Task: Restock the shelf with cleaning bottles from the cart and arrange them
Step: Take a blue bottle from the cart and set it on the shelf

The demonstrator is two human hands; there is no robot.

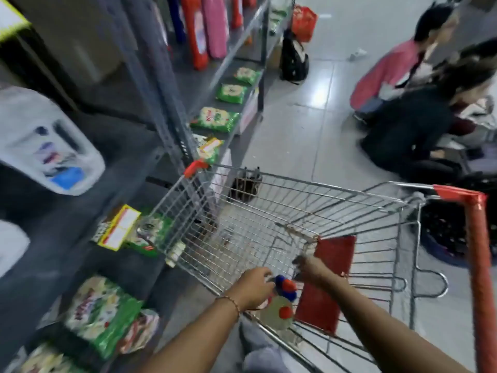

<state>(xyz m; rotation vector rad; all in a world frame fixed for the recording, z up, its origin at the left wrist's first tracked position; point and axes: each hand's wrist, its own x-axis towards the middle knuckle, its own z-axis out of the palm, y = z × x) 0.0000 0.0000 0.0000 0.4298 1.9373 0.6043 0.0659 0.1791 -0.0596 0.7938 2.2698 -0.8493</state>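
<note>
A wire shopping cart with red handles stands beside the grey shelf. Inside its near corner is a spray bottle with a pale yellow-green body and a blue and red trigger head. My left hand is closed around the bottle's neck. My right hand sits just right of the trigger head, against the cart's red seat flap; its fingers are curled, and the blur hides whether they grip anything. Tall red and pink bottles stand on the shelf further along.
Green packets lie along the low shelf level, more at the bottom left. A large white jug stands on the shelf at left. Two people sit on the tiled floor at right. A black backpack leans by the shelf's far end.
</note>
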